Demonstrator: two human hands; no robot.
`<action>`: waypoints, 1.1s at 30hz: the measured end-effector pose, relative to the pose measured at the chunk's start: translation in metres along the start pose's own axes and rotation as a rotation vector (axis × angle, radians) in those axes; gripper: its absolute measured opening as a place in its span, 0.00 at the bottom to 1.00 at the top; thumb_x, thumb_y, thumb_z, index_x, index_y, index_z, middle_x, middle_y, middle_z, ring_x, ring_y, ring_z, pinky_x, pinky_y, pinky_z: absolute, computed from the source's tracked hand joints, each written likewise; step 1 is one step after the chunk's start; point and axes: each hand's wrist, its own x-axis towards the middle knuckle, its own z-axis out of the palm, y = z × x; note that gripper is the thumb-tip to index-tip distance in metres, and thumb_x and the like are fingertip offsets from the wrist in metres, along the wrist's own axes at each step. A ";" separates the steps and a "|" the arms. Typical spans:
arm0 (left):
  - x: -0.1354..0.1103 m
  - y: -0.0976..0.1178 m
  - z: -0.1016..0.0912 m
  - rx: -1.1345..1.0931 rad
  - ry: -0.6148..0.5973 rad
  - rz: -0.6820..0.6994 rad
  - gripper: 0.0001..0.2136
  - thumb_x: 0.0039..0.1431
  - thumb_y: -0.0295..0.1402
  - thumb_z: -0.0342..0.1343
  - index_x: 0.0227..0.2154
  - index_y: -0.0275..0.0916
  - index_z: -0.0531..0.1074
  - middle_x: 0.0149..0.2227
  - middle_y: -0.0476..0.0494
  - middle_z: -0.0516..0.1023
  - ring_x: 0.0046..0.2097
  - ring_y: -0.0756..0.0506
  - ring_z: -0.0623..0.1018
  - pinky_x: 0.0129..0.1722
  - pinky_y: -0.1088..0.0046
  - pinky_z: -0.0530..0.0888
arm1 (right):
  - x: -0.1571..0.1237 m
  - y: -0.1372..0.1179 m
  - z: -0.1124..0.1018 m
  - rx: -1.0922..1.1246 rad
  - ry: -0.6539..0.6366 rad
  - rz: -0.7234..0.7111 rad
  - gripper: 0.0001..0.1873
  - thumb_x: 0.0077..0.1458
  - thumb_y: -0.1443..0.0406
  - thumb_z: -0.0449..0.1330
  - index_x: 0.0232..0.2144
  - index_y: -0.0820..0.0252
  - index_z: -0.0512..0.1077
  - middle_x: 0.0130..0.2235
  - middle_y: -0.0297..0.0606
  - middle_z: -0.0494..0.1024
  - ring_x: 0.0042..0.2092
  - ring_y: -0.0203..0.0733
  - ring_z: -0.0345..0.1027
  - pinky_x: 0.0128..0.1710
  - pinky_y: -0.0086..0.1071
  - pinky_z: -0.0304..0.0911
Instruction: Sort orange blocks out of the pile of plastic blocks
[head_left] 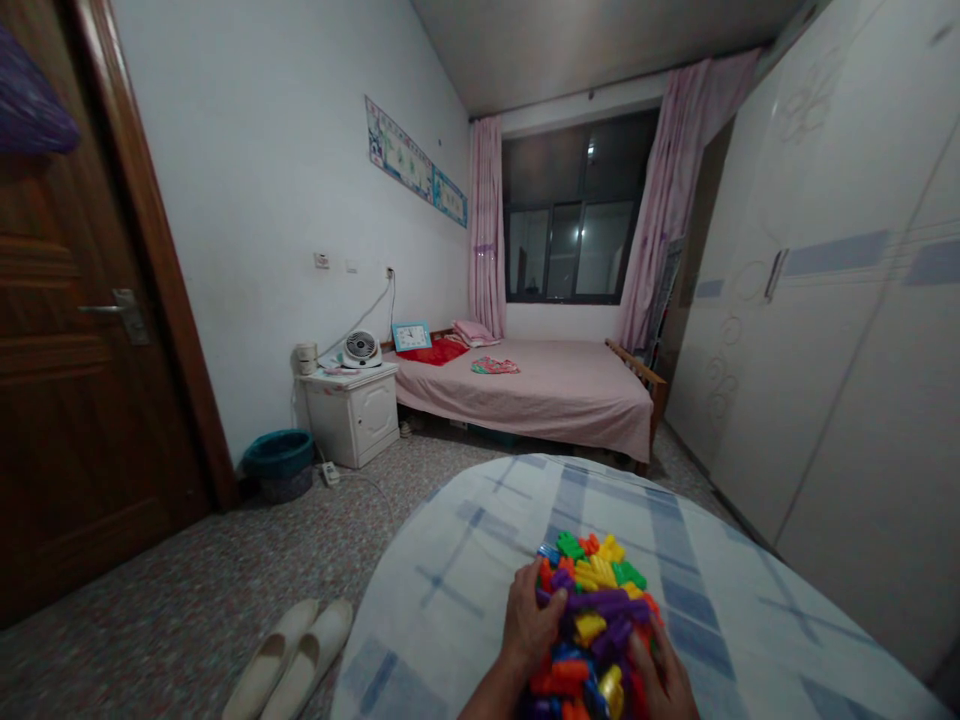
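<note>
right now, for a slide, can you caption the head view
Both hands, left hand and right hand, rest on a pile of colourful plastic blocks on a checked-cloth table in a bedroom.
</note>
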 end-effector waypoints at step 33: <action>-0.079 -0.038 -0.080 0.281 -0.626 0.637 0.56 0.30 0.56 0.64 0.63 0.50 0.41 0.66 0.38 0.38 0.64 0.31 0.48 0.60 0.52 0.53 | -0.118 0.007 -0.068 -0.345 -0.357 -0.430 0.53 0.35 0.55 0.66 0.62 0.56 0.49 0.65 0.48 0.46 0.63 0.62 0.41 0.57 0.55 0.49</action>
